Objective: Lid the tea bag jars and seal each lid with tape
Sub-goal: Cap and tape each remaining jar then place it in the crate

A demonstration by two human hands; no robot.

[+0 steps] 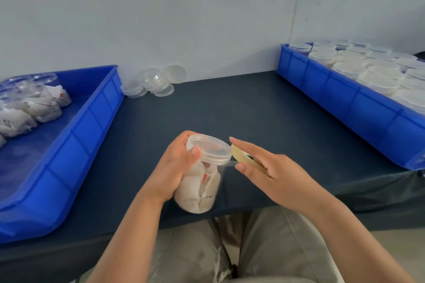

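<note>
My left hand [177, 167] grips a clear jar [202, 188] stuffed with white tea bags, held tilted above the table's front edge. A clear lid [209, 149] sits on the jar, and my left thumb presses against its rim. My right hand [269, 170] holds a yellowish roll of tape [241, 154] just right of the lid. A short clear strip of tape [230, 163] runs from the roll to the lid's edge.
A blue tray [76, 140] on the left holds several unlidded jars of tea bags [30, 105]. A blue tray [345, 103] on the right is full of lidded jars [377, 76]. Loose clear lids [156, 82] lie at the back by the wall. The table [230, 110] is dark.
</note>
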